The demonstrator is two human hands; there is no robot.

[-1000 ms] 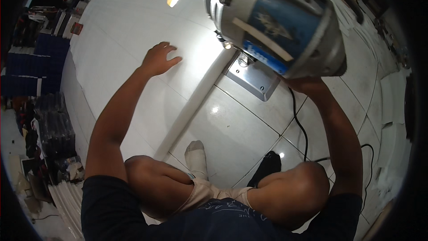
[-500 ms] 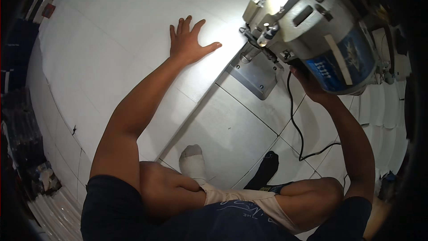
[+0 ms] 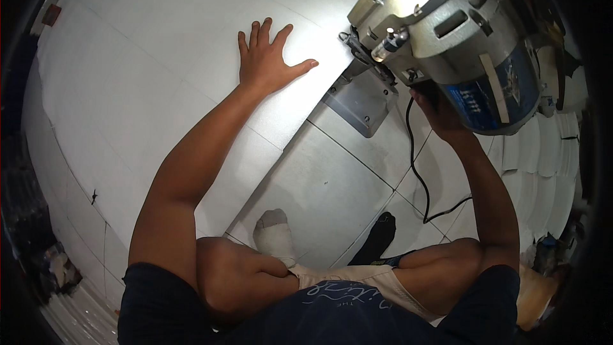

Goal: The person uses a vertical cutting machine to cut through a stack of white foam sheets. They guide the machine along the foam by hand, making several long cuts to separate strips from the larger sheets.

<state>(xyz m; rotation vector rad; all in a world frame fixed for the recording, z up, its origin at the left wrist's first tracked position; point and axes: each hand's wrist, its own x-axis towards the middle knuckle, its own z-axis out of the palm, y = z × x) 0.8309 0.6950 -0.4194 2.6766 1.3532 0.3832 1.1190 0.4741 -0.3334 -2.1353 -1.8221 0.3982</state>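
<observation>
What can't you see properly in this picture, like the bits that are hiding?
From the head view:
- Right hand: partly hidden by the grey-and-blue machine, so its grip can't be told.
- Machine's top: cut off by the upper edge.
- White sheet: its far end is cut off there too.
- Black cord: disappears behind the right forearm.
- Dark stacks: too dim and blurred at the left rim.

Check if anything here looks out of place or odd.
A pale, grey-toed sock is worn with a black sock, so the pair is mismatched. A beige strip also slants across the blue label on the grey machine, as if stuck on.
</observation>
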